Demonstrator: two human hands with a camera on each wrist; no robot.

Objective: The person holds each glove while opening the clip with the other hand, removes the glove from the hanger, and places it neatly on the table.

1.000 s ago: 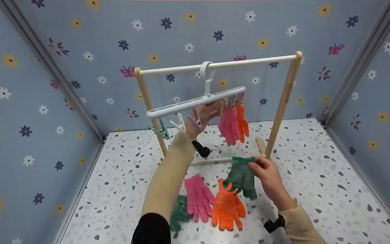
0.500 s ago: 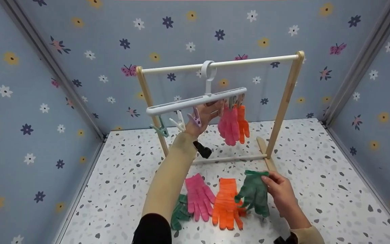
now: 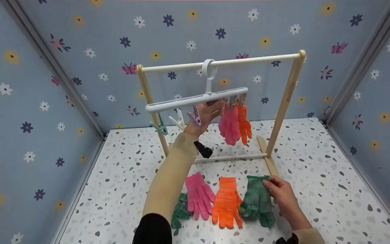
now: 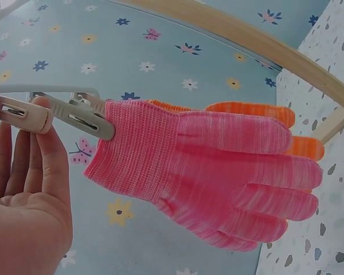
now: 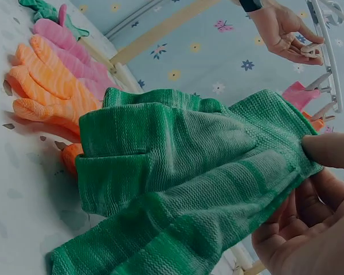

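Note:
My left hand is raised under the white clip hanger and pinches a pale pink clothespin between thumb and fingers. Beside it a grey clothespin grips the cuff of a pink glove; an orange glove hangs just behind. Low on the right, my right hand pinches the cuff corner of a green glove. That glove's fingers hang downward, bunched, close to the speckled surface. What lies at the left fingertips is partly hidden in the head view by the hanger.
An orange glove, a pink glove and another green glove lie in a row on the speckled surface. The hanger hooks over a wooden rack's top rail. Mint, white and purple clothespins dangle at its left.
My right hand has moved down and to the right with the green glove, from beneath the rack to the right of the lying orange glove. The left hand keeps its place on the clothespin.

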